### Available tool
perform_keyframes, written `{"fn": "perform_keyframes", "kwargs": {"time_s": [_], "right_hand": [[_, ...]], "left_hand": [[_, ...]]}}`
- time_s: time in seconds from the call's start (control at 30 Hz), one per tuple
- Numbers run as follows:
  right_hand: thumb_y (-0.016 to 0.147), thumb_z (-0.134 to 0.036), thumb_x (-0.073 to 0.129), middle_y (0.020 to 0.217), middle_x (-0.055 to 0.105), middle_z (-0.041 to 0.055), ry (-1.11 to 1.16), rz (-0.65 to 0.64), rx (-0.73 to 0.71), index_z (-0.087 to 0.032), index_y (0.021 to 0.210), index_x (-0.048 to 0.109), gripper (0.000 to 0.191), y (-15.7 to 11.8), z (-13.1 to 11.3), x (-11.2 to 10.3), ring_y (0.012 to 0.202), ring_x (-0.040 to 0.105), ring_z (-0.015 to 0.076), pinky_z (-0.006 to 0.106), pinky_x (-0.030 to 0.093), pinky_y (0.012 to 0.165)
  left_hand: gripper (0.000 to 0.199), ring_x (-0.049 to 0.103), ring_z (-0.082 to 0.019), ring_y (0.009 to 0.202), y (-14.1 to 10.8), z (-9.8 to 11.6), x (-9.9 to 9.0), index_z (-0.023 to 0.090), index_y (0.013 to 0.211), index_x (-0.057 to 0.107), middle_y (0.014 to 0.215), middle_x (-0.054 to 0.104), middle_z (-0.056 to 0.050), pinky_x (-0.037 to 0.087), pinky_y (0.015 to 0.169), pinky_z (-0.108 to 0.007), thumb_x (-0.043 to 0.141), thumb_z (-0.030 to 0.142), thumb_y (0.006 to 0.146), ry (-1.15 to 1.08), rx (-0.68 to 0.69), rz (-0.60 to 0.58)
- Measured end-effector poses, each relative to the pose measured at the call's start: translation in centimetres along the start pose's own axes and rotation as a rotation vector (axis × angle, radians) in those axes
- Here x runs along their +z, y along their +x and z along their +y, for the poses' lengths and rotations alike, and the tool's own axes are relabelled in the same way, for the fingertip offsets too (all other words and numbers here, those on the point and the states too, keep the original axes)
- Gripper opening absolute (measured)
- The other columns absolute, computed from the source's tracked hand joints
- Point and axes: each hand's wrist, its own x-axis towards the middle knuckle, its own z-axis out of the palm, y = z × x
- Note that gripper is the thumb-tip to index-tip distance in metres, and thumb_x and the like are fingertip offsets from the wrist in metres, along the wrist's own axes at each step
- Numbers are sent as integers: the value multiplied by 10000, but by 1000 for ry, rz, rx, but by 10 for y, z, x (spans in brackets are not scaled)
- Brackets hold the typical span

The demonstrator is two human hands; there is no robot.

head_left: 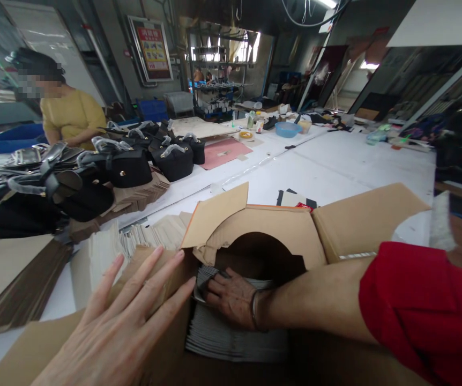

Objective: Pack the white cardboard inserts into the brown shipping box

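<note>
An open cardboard box (267, 220) stands before me, its flaps spread outward. My left hand (134, 316) is open, fingers spread, over the box's left flap, and holds nothing. Inside the box is my right hand (231, 297), with a bracelet at the wrist and a red sleeve up the arm. Its fingers curl over the left end of a bundle of thin grey sheets (205, 279); the thumb side is partly in shadow. Below that bundle lies a second stack of grey sheets (235, 343). The box's far interior is dark.
Tan card stacks (9, 279) and upright pale sheets (150, 233) lie left of the box. Several black handbags (122, 166) crowd the table's left side. Farther back sit a pink sheet (226, 154) and a blue basin (288, 129). A person in yellow (74, 112) is at the left.
</note>
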Motion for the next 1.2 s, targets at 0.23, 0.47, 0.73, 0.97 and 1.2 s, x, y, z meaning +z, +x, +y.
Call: {"fn": "perform_keyframes", "kwargs": {"time_s": [0.23,0.47,0.73,0.97,1.2], "right_hand": [[833,-311,525,1189,574,159,-42,32,100,-102,1335,391,560,21,5,21,1070,500,291,486,354,949],[877,-303,484,1266,554,172,1,55,50,-81,1362,400,540,20,7,27,1110,497,306,534,356,970],[741,-678,549,1367,470,238,289,43,519,-131,1373,435,843,28,22,2,1227,416,462,660,304,968],[855,-626,425,1449,420,120,407,6,420,-253,1393,408,654,21,11,7,1293,408,351,497,368,1026],[641,-644,669,1353,504,193,389,-123,525,-218,1409,395,920,32,22,15,1149,535,429,564,457,893]], "left_hand": [[1060,168,-357,1421,1,2,-5,302,1466,195,1550,240,-64,-90,1158,-481,591,768,600,11,8,-14],[1010,178,-343,1422,0,0,-5,283,1454,249,1538,272,-69,-86,1164,-474,532,796,631,24,50,13],[955,123,-335,1435,-1,-1,-3,267,1451,257,1540,263,-76,-73,1158,-471,459,801,685,16,87,42],[960,94,-321,1442,-3,-1,-2,278,1451,254,1546,252,-52,-76,1155,-460,492,784,671,9,84,19],[957,111,-333,1437,-2,-2,-1,288,1457,235,1551,242,-43,-74,1159,-468,468,797,680,21,82,25]]}}
